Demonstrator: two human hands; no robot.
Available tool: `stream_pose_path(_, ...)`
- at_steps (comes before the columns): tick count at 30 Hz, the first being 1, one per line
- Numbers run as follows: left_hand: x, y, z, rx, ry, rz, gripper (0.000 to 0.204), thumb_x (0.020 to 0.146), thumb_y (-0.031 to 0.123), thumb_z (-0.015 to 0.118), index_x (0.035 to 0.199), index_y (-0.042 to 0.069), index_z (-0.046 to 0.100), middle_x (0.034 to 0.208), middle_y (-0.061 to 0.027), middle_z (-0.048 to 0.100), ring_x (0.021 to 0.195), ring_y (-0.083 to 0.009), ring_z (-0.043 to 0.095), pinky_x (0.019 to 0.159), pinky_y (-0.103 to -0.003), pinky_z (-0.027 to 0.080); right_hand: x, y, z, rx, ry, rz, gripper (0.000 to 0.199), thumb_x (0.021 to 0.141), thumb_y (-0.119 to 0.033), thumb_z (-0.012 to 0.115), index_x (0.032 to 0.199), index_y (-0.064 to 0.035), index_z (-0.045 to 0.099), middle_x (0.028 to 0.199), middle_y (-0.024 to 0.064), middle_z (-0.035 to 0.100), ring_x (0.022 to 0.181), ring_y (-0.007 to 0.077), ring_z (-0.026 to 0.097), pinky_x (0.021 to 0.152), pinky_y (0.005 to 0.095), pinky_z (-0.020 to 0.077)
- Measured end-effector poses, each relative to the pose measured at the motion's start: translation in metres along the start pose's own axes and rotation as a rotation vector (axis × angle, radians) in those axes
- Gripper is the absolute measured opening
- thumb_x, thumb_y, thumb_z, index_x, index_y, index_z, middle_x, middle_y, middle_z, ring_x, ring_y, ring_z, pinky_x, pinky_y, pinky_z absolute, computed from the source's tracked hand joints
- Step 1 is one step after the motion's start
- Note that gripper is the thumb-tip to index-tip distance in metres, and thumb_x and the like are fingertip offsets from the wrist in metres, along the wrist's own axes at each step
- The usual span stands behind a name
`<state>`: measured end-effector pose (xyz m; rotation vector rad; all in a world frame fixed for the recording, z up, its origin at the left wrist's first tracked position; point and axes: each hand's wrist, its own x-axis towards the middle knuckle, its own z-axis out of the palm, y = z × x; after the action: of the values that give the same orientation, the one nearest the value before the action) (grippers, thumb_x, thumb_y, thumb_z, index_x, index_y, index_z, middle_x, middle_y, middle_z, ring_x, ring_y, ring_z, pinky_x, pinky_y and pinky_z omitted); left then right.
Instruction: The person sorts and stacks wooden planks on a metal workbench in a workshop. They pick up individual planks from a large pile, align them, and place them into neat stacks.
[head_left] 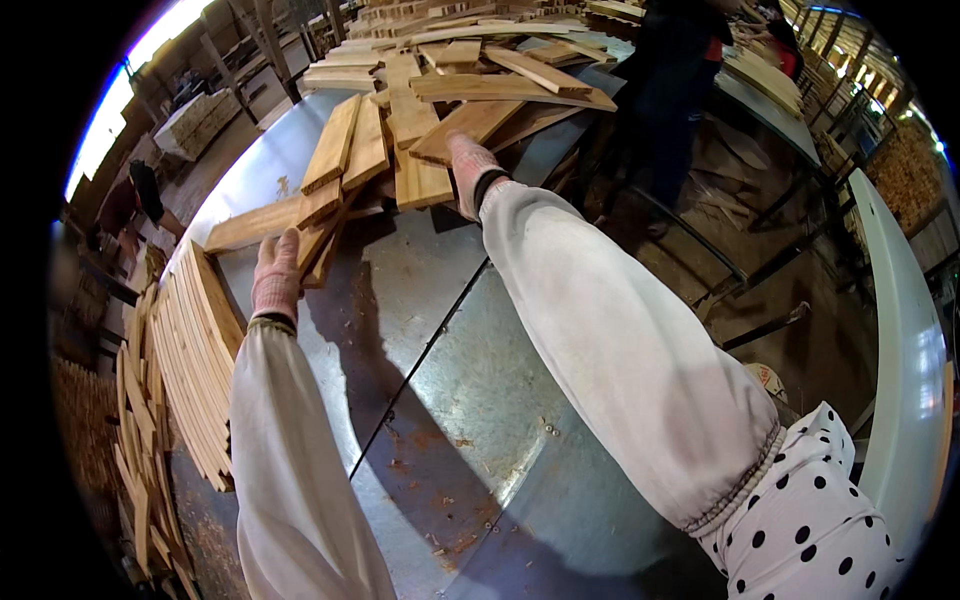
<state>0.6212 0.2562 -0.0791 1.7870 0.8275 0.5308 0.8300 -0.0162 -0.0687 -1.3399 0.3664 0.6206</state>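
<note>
Both my hands wear pale pink work gloves. My left hand [277,273] is closed at the near ends of a few tilted wooden boards [318,243], left of the pile; its fingertips are partly hidden by them. Farther right, my right hand [472,172] grips the near edge of a flat wooden board [478,128] lying slanted on the heap. Under it, another plank [422,182] points toward me. Two short boards [333,143] lie side by side between my hands. All rest on a grey metal table [450,390].
A neat row of stacked boards [195,360] stands at the table's left edge, with loose strips [140,440] beyond. A person in dark clothes [665,100] stands at the far right side. Another person [135,210] bends at far left. A pale curved panel [900,350] rises at right.
</note>
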Motion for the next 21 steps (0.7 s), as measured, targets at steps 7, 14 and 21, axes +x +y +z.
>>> stream_pose_path(7,-0.104,-0.009,0.034,-0.428,-0.056,0.01,0.059,0.088,0.014,0.078,0.141,0.004,0.052,0.123,-0.0137,0.065,0.082,-0.0226,0.067,0.06,-0.036,0.056,-0.034,0.082,-0.012,0.145,-0.044,-0.49,0.077,0.094,-0.063,0.066,0.135,0.0021,0.068,0.142,0.018,0.068,0.132,0.0314,0.061,0.111,0.041,0.0458)
stream_pose_path(14,-0.332,-0.019,-0.041,-0.489,0.153,-0.186,0.077,0.088,0.011,0.074,0.155,0.004,0.038,0.132,-0.0153,0.059,0.107,-0.0245,0.062,0.085,-0.035,0.056,-0.226,0.185,-0.022,-0.021,-0.145,-0.108,0.066,0.1,-0.054,0.065,0.135,0.0023,0.065,0.123,0.0075,0.073,0.105,0.0169,0.066,0.093,0.0326,0.0521)
stream_pose_path(21,-0.59,-0.039,-0.125,-0.468,0.16,-0.409,0.074,0.089,0.006,0.076,0.153,0.01,0.04,0.122,-0.0106,0.062,0.071,-0.0171,0.059,0.057,-0.03,0.05,-0.437,0.295,-0.12,0.009,-0.204,0.25,0.066,0.099,-0.056,0.067,0.144,-0.0074,0.062,0.138,0.0099,0.069,0.121,0.024,0.065,0.105,0.0376,0.0472)
